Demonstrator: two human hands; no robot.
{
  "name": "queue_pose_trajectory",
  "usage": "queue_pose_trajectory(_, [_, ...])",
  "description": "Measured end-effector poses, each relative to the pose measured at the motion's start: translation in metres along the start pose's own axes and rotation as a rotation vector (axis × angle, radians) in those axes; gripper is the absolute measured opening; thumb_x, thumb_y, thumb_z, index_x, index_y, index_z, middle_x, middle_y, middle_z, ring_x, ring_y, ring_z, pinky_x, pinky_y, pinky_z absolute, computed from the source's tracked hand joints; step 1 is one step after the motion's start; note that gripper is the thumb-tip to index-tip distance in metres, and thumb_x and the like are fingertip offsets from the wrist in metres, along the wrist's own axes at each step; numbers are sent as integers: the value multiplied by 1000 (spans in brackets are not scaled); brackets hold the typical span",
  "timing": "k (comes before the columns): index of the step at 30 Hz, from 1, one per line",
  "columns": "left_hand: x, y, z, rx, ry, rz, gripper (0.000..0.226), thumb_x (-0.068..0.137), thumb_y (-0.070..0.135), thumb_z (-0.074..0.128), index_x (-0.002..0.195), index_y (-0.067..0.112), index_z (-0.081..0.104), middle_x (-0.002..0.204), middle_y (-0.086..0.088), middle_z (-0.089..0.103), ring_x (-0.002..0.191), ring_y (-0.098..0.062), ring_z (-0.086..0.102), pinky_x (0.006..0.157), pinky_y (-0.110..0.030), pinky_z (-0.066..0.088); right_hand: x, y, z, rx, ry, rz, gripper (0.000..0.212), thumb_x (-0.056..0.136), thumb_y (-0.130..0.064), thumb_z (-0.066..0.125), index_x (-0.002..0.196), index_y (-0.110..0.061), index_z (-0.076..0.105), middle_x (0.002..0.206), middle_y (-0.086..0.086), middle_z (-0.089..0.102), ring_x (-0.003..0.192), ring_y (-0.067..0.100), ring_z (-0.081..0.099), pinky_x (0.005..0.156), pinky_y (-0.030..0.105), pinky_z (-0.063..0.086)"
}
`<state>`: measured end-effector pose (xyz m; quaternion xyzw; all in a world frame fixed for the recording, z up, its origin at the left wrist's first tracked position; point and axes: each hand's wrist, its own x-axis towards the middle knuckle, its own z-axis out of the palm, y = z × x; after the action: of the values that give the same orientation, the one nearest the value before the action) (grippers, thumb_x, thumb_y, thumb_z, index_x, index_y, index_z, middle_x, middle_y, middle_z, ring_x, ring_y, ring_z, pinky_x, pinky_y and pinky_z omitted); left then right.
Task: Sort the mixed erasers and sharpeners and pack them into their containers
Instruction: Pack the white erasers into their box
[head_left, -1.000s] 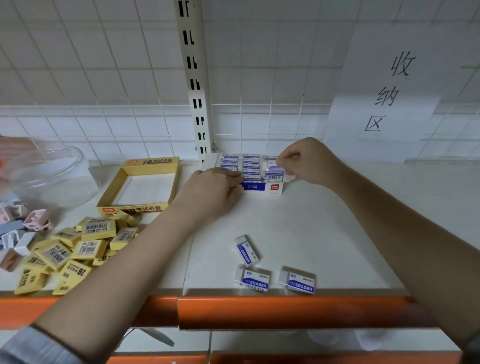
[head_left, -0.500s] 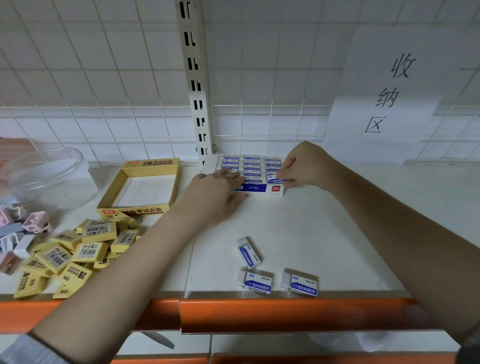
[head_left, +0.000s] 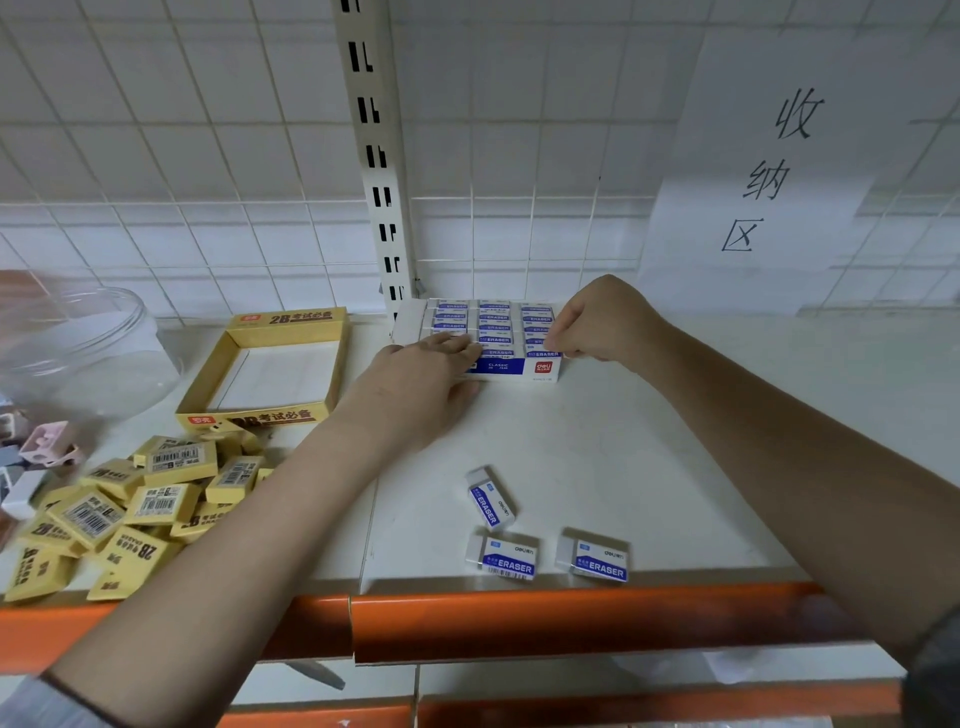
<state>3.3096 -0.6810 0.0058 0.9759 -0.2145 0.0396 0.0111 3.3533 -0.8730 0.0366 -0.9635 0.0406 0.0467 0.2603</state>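
Observation:
A white-and-blue eraser box (head_left: 511, 368) stands at the back of the shelf, filled with rows of blue-and-white erasers. My left hand (head_left: 415, 384) lies on its front left corner, fingers over the top and thumb against the front wall. My right hand (head_left: 597, 322) pinches a blue-and-white eraser (head_left: 540, 353) sitting in the front right row of the box. Three loose blue-and-white erasers (head_left: 491, 499) (head_left: 504, 558) (head_left: 595, 561) lie near the shelf's front edge. An empty yellow eraser box (head_left: 291, 318) stands left of my left hand. A pile of yellow erasers (head_left: 156, 499) lies in front of it.
A pink sharpener (head_left: 49, 444) and other blurred sharpeners lie at the far left, beside a clear plastic jar (head_left: 78, 348). The shelf has an orange front rail (head_left: 519, 618). A slotted metal upright (head_left: 374, 156) and a paper sign (head_left: 769, 171) stand against the wire grid behind.
My right hand has lowered the eraser from above the box into the front right row. My left hand has stayed on the box.

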Motion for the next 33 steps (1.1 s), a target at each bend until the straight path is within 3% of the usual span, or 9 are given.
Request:
queue_pose_trajectory(3, [0, -2, 0, -18, -21, 1, 51, 99, 32, 32, 148, 23, 21, 155, 8, 18, 143, -8, 15, 111, -34, 28, -1, 1, -1, -13, 8, -11, 33, 80, -29, 74, 100, -3, 68, 100, 10, 69, 84, 23, 61, 58, 22, 39])
queue_pose_trajectory(7, [-3, -1, -3, -74, -9, 6, 50, 99, 29, 34, 148, 23, 23, 155, 9, 19, 143, -9, 12, 112, -35, 25, -7, 8, 1, 40, 91, -111, 19, 78, -23, 75, 71, -12, 62, 91, 6, 69, 76, 18, 58, 56, 21, 41])
queue_pose_trajectory(11, [-15, -1, -13, -198, 86, -2, 45, 98, 24, 39, 143, 27, 34, 151, 11, 29, 142, -6, 16, 108, -23, 12, -32, 19, 4, 172, 225, -227, 21, 78, -19, 74, 64, -20, 58, 70, -5, 65, 59, 2, 59, 46, 7, 36])
queue_pose_trajectory(13, [-26, -1, -19, -282, 135, -4, 40, 98, 23, 42, 138, 28, 44, 145, 10, 41, 137, -7, 30, 105, -18, 22, -54, 24, -1, 216, 169, -290, 12, 76, -18, 76, 70, -18, 66, 65, -10, 65, 54, -4, 58, 49, 4, 36])
queue_pose_trajectory(16, [-43, 5, -24, -402, 125, -14, 34, 97, 25, 45, 128, 34, 55, 133, 15, 52, 121, -7, 49, 87, -12, 33, -91, 31, -9, 168, -17, -360, 12, 71, -23, 81, 77, -20, 71, 68, -8, 68, 60, -2, 60, 58, 7, 42])
queue_pose_trajectory(22, [-68, 18, -17, -493, 74, 32, 28, 93, 24, 54, 119, 30, 63, 121, 21, 59, 110, 15, 43, 82, 9, 25, -136, 36, -12, -22, -226, -399, 20, 66, -36, 81, 80, -27, 70, 73, -12, 67, 70, -6, 61, 61, 5, 42])
queue_pose_trajectory(28, [-84, 19, -12, -536, 89, 11, 29, 93, 19, 54, 114, 35, 64, 110, 30, 55, 100, 17, 46, 78, 10, 26, -148, 40, 9, -109, -257, -344, 22, 66, -45, 77, 81, -32, 68, 79, -17, 64, 76, -7, 59, 75, 21, 50])
queue_pose_trajectory(33, [-86, 17, -8, -608, 27, 42, 33, 89, 13, 59, 113, 33, 65, 111, 26, 57, 105, 13, 49, 87, 3, 31, -154, 41, 14, -89, -254, -371, 10, 72, -34, 73, 80, -34, 66, 76, -19, 60, 79, -10, 56, 71, 9, 46])
